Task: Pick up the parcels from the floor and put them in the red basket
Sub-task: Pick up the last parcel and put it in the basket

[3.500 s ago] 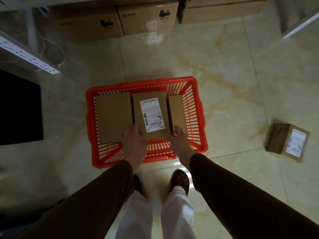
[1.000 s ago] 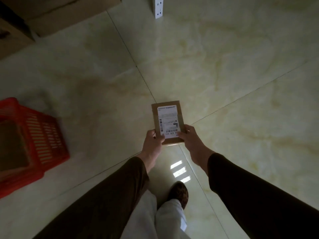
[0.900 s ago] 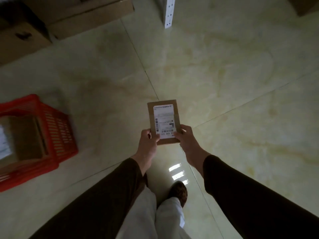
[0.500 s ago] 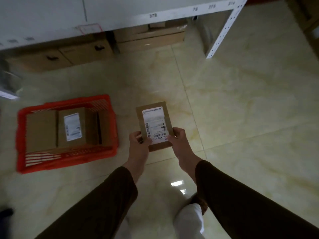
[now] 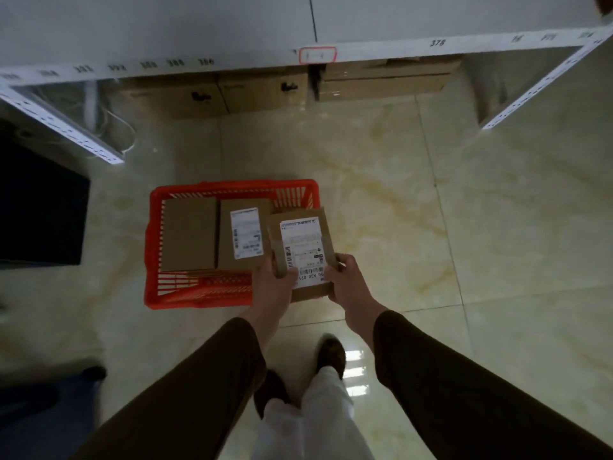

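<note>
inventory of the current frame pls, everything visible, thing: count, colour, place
held parcel: 1, brown with white label, in both hands over the basket's right side
parcels in basket: at least 2, brown, one labelled, side by side
red basket: 1, on the floor, centre
cartons: several, brown, under the shelf
shelf: 1, white, numbered edge, top
dark panel: 1, black, left
floor: cream tiles
left hand: on parcel's near left corner
right hand: on parcel's near right corner

Inside the red basket (image 5: 153,227), two parcels (image 5: 189,239) fill the 9 o'clock side and centre — only the 3 o'clock strip stays free; a shelf (image 5: 398,49) overhangs at 12 o'clock.
</note>
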`<state>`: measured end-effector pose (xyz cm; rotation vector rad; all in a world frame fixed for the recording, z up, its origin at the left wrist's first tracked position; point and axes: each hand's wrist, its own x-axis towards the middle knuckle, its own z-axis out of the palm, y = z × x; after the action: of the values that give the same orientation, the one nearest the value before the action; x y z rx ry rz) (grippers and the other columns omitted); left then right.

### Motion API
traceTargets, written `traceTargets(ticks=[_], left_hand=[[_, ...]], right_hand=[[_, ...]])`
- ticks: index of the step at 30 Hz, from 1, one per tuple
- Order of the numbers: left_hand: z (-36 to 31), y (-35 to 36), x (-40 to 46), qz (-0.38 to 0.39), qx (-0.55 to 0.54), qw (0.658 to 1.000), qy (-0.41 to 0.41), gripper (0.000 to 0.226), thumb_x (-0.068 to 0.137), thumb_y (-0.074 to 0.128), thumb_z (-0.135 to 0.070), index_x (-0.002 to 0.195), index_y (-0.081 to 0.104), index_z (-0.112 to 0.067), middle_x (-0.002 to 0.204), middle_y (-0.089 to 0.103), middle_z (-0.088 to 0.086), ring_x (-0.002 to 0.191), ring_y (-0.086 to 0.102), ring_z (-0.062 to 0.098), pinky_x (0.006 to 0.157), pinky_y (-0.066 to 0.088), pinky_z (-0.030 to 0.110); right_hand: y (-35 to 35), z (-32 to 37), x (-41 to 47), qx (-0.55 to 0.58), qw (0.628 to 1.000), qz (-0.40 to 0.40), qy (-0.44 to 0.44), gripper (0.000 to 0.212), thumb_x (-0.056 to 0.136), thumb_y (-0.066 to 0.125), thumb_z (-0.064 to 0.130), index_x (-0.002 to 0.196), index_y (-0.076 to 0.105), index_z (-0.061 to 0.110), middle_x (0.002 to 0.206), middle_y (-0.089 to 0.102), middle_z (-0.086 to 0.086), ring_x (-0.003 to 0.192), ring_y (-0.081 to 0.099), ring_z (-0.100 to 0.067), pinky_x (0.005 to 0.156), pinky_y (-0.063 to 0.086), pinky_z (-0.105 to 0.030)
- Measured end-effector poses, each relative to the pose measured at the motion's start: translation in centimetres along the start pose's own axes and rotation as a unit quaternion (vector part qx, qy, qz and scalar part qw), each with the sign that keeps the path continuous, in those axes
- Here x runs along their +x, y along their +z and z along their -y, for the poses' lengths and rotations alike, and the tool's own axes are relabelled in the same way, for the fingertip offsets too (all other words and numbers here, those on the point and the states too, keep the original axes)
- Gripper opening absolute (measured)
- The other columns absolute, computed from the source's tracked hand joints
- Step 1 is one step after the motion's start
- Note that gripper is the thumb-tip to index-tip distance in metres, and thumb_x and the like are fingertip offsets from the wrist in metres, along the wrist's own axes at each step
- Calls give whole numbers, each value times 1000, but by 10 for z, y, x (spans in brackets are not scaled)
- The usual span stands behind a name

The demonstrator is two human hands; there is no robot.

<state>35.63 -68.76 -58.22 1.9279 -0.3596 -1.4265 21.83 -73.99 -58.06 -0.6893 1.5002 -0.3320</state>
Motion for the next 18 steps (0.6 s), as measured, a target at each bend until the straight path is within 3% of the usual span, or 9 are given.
traceTargets(ticks=[4,6,8,13,15,18], left_hand=[[-8,-23,12,36,-47,998,-21,55,93,67,-13,139,46,-34,127,65,-2,112,65,20,85,56,37],[-16,-34,20,61,-60,996,-36,60,92,68,-10,142,44,-33,123,69,-2,104,69,20,70,59,30],[-22,-44,28,62,-58,995,-48,60,92,69,-7,141,44,-32,122,68,0,100,69,19,56,57,22],[-28,-71,51,87,-21,995,-41,62,91,69,-6,144,44,-27,122,67,3,100,69,20,58,58,23],[-30,-82,58,102,-16,994,-44,61,91,69,-7,144,45,-29,121,67,2,99,70,19,57,58,22],[-32,-99,66,130,12,991,-36,59,92,69,-11,142,47,-32,123,68,1,103,70,19,68,60,28]], right_hand=[[24,7,15,-18,999,21,16,10,104,51,13,112,47,17,119,67,-9,103,68,-22,71,55,-26],[33,8,21,-9,999,39,18,30,104,53,23,132,43,18,122,68,-7,101,71,-23,67,59,-28],[40,8,26,-15,998,57,3,42,104,53,33,144,39,28,122,70,-1,101,74,-22,77,64,-38],[56,18,40,-39,998,52,-23,35,103,49,46,135,39,35,119,70,0,103,73,-25,83,62,-52],[64,22,45,-43,998,36,-43,41,100,47,52,132,41,27,120,66,-2,107,71,-24,84,61,-44],[77,28,51,23,999,14,-31,42,104,46,48,130,45,15,117,69,-5,101,72,-20,74,60,-33]])
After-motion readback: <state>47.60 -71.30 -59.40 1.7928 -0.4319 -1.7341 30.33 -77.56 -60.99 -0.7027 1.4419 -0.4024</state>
